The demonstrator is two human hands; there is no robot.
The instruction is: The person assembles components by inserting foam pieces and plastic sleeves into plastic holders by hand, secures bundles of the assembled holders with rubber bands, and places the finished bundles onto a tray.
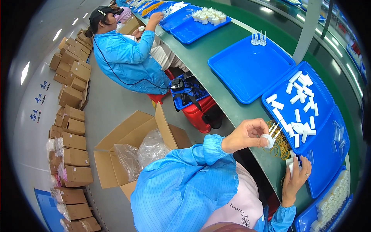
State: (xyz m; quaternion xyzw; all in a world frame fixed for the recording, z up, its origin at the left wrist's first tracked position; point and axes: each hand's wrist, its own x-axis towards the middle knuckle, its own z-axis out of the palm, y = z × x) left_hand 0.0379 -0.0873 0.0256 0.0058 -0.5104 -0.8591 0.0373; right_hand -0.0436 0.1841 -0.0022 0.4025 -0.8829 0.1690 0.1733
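My left hand [247, 136] pinches a small white round plastic piece [268, 141] with several thin prongs standing up from it. Closed around a white block [290, 165] by the table edge is my right hand [296, 178]; its fingers partly hide the block. Between the two hands lies a heap of yellow rubber bands [281, 149] on the green table [228, 112]. Just beyond, a blue tray [266, 101] holds many loose white rectangular blocks [300, 92].
A large blue tray [247, 67] carries a few pronged white pieces [258, 38]. Clear tubes [338, 133] lie in another blue tray [326, 162]. Rows of white pieces [328, 205] fill the nearest tray. An open carton [112, 166] stands on the floor; a co-worker [127, 54] sits at left.
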